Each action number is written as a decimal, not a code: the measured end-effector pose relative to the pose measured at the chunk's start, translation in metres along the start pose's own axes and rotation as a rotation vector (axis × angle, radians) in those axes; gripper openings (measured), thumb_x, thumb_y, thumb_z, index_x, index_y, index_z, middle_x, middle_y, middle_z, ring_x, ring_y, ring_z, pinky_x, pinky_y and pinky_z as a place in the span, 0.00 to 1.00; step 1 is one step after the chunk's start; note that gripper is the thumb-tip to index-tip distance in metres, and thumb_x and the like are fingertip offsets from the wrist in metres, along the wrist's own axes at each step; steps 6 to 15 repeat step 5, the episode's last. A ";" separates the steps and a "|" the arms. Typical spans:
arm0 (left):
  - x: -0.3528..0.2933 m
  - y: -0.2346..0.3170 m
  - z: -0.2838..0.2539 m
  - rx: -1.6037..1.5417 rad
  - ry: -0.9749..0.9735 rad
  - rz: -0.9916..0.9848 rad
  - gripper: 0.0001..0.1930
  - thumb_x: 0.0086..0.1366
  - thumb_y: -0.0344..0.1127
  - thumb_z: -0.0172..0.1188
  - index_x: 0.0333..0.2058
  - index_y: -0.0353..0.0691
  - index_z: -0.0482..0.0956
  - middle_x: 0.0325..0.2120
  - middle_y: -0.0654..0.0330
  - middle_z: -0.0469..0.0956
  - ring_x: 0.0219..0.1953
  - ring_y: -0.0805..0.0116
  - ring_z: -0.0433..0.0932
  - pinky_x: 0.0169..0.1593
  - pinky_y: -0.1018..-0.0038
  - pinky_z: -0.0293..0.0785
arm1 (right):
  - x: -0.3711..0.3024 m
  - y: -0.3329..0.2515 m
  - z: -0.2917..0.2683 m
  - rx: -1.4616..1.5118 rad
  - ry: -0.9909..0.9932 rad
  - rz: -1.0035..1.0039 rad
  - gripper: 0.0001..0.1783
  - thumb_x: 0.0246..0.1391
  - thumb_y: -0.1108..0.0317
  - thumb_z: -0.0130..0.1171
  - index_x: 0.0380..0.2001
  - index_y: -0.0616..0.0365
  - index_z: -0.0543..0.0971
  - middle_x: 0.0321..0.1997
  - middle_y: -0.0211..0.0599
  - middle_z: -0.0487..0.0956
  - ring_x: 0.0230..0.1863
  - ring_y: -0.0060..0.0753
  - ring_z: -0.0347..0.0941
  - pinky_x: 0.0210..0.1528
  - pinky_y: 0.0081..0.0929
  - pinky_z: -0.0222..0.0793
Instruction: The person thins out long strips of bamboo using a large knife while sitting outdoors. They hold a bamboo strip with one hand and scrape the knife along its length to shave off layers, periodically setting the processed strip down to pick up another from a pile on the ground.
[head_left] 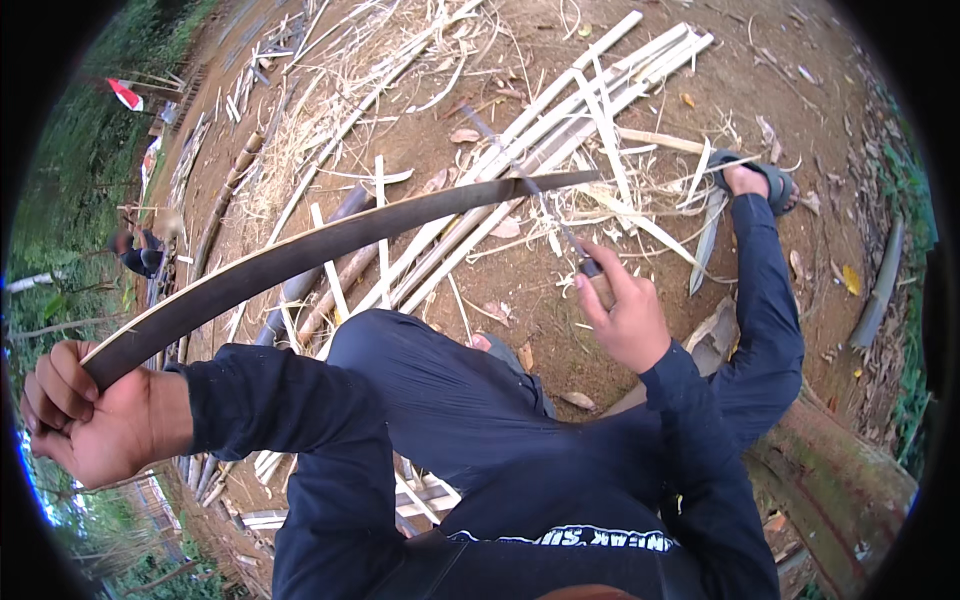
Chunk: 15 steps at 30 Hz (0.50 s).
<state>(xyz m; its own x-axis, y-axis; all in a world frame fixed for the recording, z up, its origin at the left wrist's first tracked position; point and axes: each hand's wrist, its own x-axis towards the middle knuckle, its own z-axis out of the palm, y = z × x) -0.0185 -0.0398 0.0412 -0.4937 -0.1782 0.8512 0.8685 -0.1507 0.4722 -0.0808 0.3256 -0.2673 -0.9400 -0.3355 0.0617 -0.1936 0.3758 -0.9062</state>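
My left hand (pixel 110 420), at the far left, is closed around the near end of a long split bamboo strip (pixel 300 245). The strip is dark on its broad face and pale along its upper edge. It slants up to the right across the view. My right hand (pixel 630 315) grips the wooden handle of a knife (pixel 598 284), its forefinger stretched along the handle. The narrow blade points up and left and crosses the strip near its far, thin end. Whether the edge touches the strip I cannot tell.
Pale split bamboo strips (pixel 625 85) lie in a loose pile ahead, with curled shavings (pixel 265 185) around them. A pointed, blade-shaped piece (pixel 707 245) rests beside my sandaled foot (pixel 755 182). A thick log (pixel 840 490) lies at lower right. Another person (pixel 143 257) sits far left.
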 end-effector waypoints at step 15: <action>-0.002 -0.008 0.010 0.030 -0.001 0.060 0.14 0.74 0.43 0.41 0.32 0.39 0.63 0.20 0.67 0.57 0.14 0.77 0.52 0.17 0.77 0.52 | 0.012 -0.022 0.011 0.065 0.029 -0.251 0.21 0.57 0.68 0.57 0.55 0.55 0.73 0.31 0.49 0.81 0.26 0.48 0.79 0.32 0.37 0.75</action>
